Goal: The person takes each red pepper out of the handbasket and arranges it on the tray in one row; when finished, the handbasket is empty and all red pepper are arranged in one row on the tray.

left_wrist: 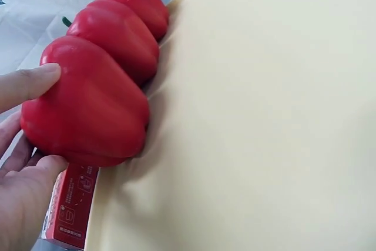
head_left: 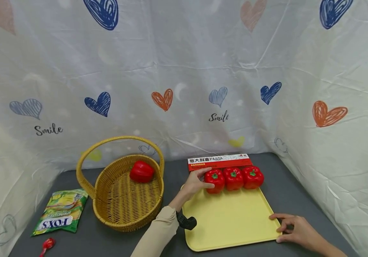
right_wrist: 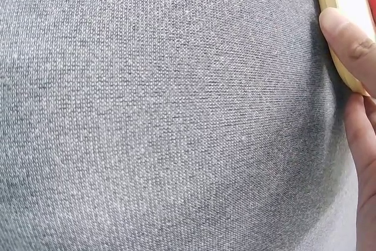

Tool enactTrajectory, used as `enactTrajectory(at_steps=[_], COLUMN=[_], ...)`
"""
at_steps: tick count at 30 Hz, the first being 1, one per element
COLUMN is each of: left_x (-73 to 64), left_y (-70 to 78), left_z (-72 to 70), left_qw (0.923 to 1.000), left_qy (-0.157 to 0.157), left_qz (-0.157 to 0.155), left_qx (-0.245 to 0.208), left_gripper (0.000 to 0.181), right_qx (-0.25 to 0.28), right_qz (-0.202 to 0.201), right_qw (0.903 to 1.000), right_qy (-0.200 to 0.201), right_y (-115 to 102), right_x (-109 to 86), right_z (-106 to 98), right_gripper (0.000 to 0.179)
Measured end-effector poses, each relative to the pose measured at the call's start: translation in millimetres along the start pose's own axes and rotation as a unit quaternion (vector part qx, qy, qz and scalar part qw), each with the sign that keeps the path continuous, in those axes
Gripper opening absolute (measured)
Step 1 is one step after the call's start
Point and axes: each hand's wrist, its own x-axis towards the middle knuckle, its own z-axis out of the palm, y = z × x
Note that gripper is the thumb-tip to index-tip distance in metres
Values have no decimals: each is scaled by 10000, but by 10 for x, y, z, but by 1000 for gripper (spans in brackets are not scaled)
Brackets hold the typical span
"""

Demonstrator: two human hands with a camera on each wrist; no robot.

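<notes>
Three red bell peppers stand in a row along the far edge of a yellow tray (head_left: 232,221). My left hand (head_left: 194,184) holds the leftmost bell pepper (head_left: 215,181) at its side, between thumb and fingers. In the left wrist view that same pepper (left_wrist: 88,104) sits by the tray's rim, close against the middle pepper (left_wrist: 117,36). At the tray's near right corner, my right hand (head_left: 294,230) grips the rim with its fingertips. The right wrist view shows fingertips (right_wrist: 346,36) on the pale tray edge (right_wrist: 329,4), over grey cloth.
Behind the peppers lies a red and white pasta box (head_left: 219,162). To the left stands a yellow wicker basket (head_left: 126,225) with a tall handle, another red bell pepper (head_left: 142,171) inside. A green FOX'S bag (head_left: 63,210) and a red lollipop (head_left: 48,244) lie further left.
</notes>
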Motion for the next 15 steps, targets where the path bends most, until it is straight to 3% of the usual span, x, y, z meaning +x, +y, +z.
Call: enactTrajectory(at_steps=[11, 15], left_x=[-26, -76], left_y=[-6, 92], left_z=[-11, -16], left_qw=[9989, 9988], left_qy=[-70, -139], left_qz=[129, 238], left_qx=[441, 407], left_gripper=[73, 72], right_qx=[215, 238], right_qz=[100, 49], right_qw=[9997, 9997], right_qy=[-56, -43], right_y=[-19, -12], right_x=[12, 8], right_z=[-6, -4], right_gripper=[18, 18])
